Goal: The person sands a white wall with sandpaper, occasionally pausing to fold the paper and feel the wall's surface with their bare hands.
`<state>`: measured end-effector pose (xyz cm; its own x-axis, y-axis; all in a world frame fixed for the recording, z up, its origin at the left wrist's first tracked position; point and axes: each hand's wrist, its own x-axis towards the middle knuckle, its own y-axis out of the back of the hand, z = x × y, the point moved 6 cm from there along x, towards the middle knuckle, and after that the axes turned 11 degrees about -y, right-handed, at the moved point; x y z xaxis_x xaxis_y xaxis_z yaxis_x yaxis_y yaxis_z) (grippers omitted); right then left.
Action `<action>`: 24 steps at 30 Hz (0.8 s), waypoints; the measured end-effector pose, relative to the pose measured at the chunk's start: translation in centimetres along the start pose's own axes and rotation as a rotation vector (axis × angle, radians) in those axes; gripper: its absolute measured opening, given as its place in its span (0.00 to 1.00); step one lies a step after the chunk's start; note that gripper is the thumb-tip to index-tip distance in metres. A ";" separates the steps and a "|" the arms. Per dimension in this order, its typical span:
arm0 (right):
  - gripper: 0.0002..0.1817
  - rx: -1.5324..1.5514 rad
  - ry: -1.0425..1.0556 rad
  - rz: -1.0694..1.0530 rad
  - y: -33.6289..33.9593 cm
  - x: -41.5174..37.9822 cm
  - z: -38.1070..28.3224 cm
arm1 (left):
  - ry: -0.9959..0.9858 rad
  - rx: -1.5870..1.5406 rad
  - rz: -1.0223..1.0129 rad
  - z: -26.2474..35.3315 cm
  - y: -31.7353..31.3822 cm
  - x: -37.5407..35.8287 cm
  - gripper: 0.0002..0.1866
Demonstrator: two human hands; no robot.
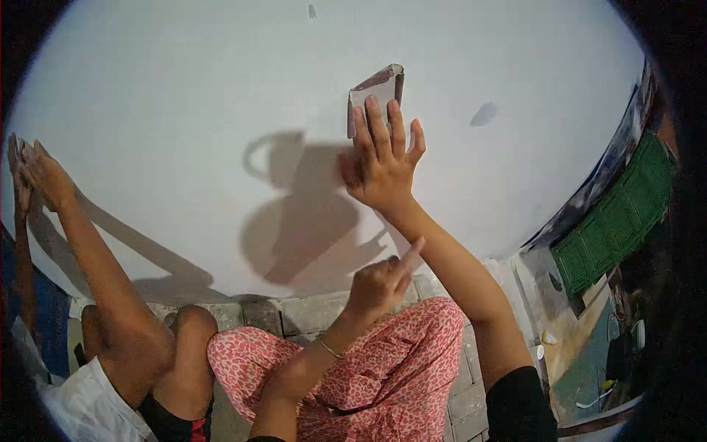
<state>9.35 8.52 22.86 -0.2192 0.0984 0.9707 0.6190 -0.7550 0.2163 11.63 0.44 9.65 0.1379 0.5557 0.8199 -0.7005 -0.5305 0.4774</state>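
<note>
Against the pale wall (184, 81), my right hand (387, 166) lies with its fingers stretched and spread over a folded sheet (375, 90). The sheet has brownish, curled edges, and its lower part is hidden behind the fingers. Lower down, my left hand (379, 286) is lifted over my patterned pink clothing (368, 368), near my right forearm. Its index finger points up to the right, the other fingers are loosely bent, and nothing shows in it. A thin bracelet circles the left wrist.
At the left, another person's hands (48, 177) touch the wall; their bent knees are beside mine. Shadows fall across the wall, which has a grey patch (484, 114). A green slatted panel (615, 217) and small items lie at the right. Paving blocks (313, 313) border the wall.
</note>
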 end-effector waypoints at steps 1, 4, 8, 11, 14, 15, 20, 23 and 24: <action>0.30 -0.003 0.006 0.006 0.0 -0.1 0.0 | 0.005 0.067 0.018 -0.4 0.1 -0.1 0.34; 0.30 -0.002 0.012 0.021 0.1 0.0 -0.1 | -0.312 0.030 -0.183 2.2 -1.6 -0.9 0.36; 0.33 0.010 0.072 0.037 0.0 0.0 -0.3 | -0.275 0.020 -0.151 2.2 -1.9 -0.9 0.36; 0.33 0.035 0.075 0.031 -0.1 -0.1 -0.2 | 0.006 0.056 0.001 -1.4 0.6 0.7 0.35; 0.31 -0.037 0.021 -0.007 -0.1 -0.3 0.0 | -0.094 0.202 -0.125 -2.2 2.0 1.5 0.34; 0.31 -0.026 0.028 0.001 0.0 -0.1 -0.2 | -0.250 0.293 -0.256 -1.5 2.1 1.7 0.33; 0.31 -0.012 0.036 0.025 0.2 -0.1 -0.1 | -0.382 0.513 0.344 -2.1 12.9 5.1 0.31; 0.32 -0.006 0.052 0.011 0.0 -0.1 -0.1 | -0.121 0.726 0.341 -4.1 16.7 4.7 0.42; 0.32 -0.002 0.052 0.018 0.3 0.0 -0.3 | 0.010 0.713 0.352 -6.0 17.3 3.8 0.45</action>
<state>9.27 8.13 22.90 -0.2466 0.0511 0.9678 0.6217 -0.7577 0.1985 -4.13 -2.76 19.12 -0.0167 0.2833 0.9589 -0.0843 -0.9560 0.2809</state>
